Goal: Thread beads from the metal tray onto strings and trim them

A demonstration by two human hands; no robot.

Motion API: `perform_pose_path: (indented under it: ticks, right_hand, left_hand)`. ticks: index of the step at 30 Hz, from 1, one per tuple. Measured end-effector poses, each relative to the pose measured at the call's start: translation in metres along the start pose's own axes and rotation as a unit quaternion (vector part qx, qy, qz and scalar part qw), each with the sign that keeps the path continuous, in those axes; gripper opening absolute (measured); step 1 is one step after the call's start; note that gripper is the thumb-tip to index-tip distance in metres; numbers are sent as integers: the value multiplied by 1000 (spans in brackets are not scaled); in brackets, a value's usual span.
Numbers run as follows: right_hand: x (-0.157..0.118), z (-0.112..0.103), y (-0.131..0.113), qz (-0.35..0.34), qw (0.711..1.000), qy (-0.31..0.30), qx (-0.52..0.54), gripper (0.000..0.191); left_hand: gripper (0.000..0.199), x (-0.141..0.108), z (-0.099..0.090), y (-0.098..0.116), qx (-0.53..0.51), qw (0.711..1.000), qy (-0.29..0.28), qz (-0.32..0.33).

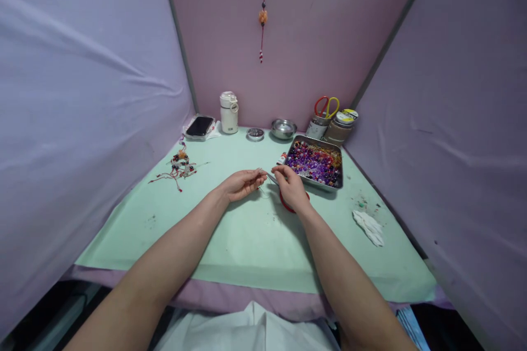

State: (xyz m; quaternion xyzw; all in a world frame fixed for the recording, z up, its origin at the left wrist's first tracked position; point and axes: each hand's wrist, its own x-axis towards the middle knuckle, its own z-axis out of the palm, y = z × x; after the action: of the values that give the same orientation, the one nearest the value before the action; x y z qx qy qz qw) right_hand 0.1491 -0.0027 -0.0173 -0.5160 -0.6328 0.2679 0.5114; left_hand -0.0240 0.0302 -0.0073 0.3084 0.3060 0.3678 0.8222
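Observation:
Near the middle of the green-covered table (255, 252), my left hand (246, 184) pinches a small pale piece with a thin thread hanging below it. The piece is too small to name. My right hand (291, 187) is closed on scissors with red handles (287, 206), their blades pointing left to my left fingertips. Just behind my right hand sits a metal tray (335, 186) of purple, red and dark beads (315, 162). Beaded red cords (181, 164) lie at the left of the table.
Along the back stand a phone (200, 126), white bottle (229, 113), small round tin (255, 134), metal bowl (284, 129), a can (317, 127) holding scissors, and a jar (338, 132). A white cloth (368, 227) lies right. A beaded cord (263, 16) hangs on the back wall.

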Motion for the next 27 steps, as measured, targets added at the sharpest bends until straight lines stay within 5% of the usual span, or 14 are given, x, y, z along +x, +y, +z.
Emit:
perform_pose_path:
  ticks: [7,15,19,27]
  right_hand:
    - [-2,6,5,113,977,-93,153,22]
    - [-8,2,-15,-59,994,93,-18,13]
    - [-12,3,-21,-131,982,98,-93,12]
    - [-16,6,-23,-116,973,74,-185,11]
  left_hand:
    - [18,-2,0,2,-3,1000,-7,17]
    - [18,-1,-3,0,19,999,-31,19]
    - [18,-1,-3,-1,36,998,-49,25]
    - [21,-1,-4,-1,47,996,-72,34]
